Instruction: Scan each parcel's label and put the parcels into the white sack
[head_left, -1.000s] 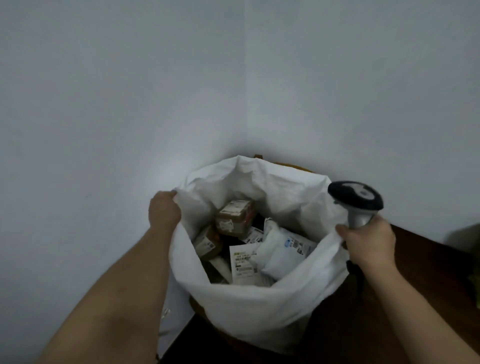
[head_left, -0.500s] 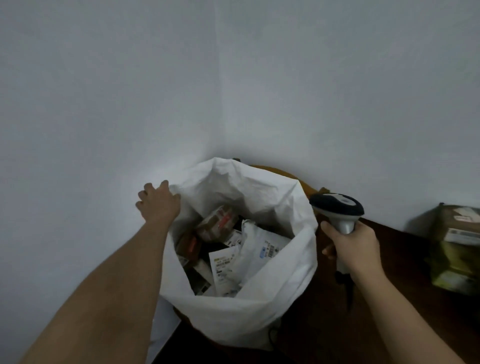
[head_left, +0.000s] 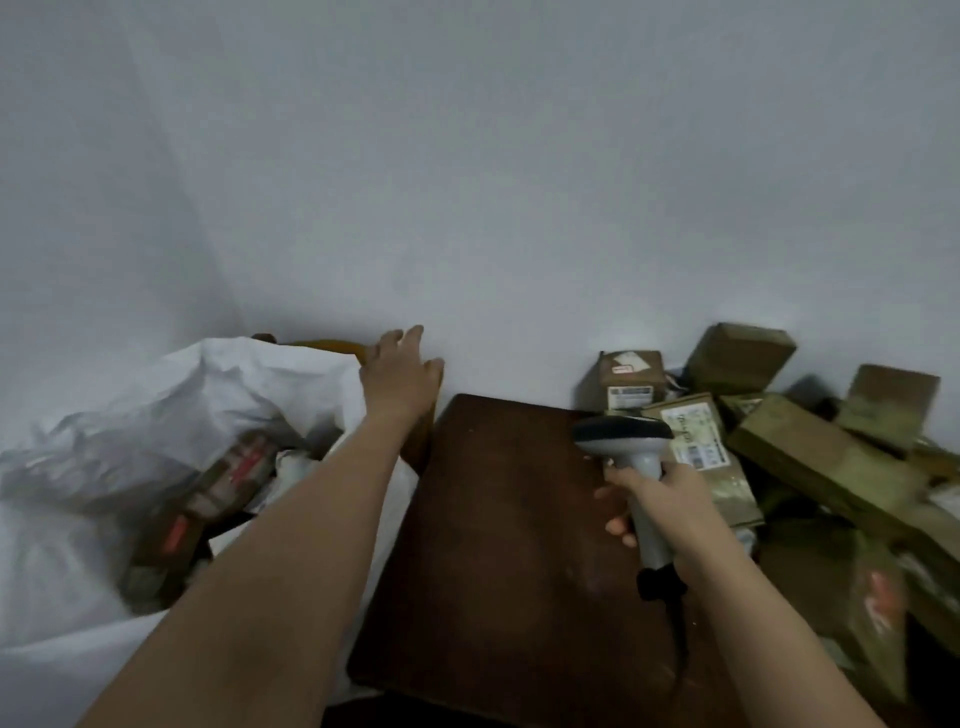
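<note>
So the white sack (head_left: 156, 395) is crinkly woven-plastic stuff, slumped on the left, with taped cardboard parcels (head_left: 218, 483) showing blurry in its mouth. More brown boxes (head_left: 810, 457) sit jumbled on the right of a dark, smooth wooden table (head_left: 498, 545), some with white printed labels, a couple just flat and long. Left hand (head_left: 400, 374) is stretched out past the sack's far edge, fingers straight and spread, gripping nothing. Right hand (head_left: 660, 499) is wrapped around the grey handle of a scanner (head_left: 623, 441), rounded dark head pointing left, black cable hanging below.
</note>
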